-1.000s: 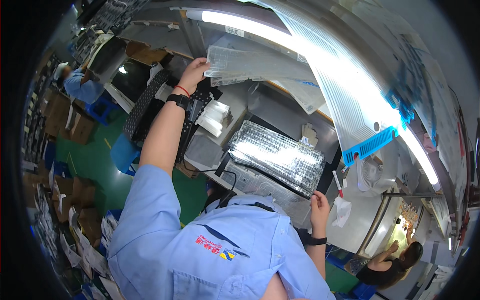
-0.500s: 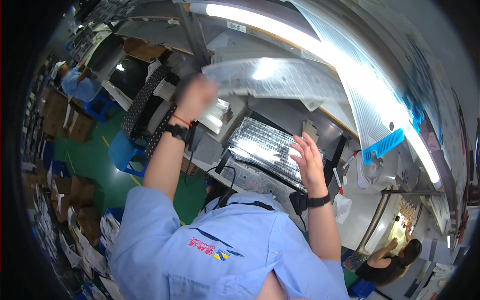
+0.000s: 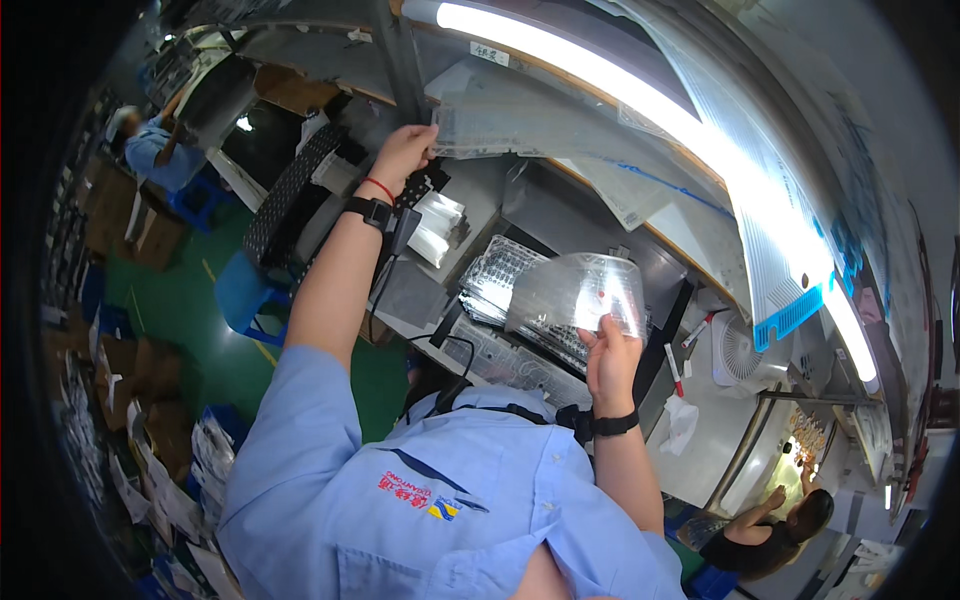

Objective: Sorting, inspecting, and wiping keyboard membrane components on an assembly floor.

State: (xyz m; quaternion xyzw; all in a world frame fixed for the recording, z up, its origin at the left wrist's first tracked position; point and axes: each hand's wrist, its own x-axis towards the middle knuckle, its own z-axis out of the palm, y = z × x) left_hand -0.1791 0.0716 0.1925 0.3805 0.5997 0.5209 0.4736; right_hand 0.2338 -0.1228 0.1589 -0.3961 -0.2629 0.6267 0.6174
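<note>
My left hand, raised at the far left of the bench, pinches the end of a long translucent plastic sheet that stretches away to the right. Between the thumb and fingers of my right hand is the edge of a smaller clear plastic film, which curls upward. That film hangs over a stack of shiny printed sheets with rows of small dark-edged shapes, and it covers part of the stack.
Silvery packets lie left of the stack. Right of it are red-and-white markers, a white fan and crumpled white plastic. A lit tube lamp crosses above. Co-workers sit at far left and lower right.
My right hand, open and without film before, now holds the clear film over the stack. My left hand has shifted slightly up and right with the long sheet, which has swung lower at its right.
</note>
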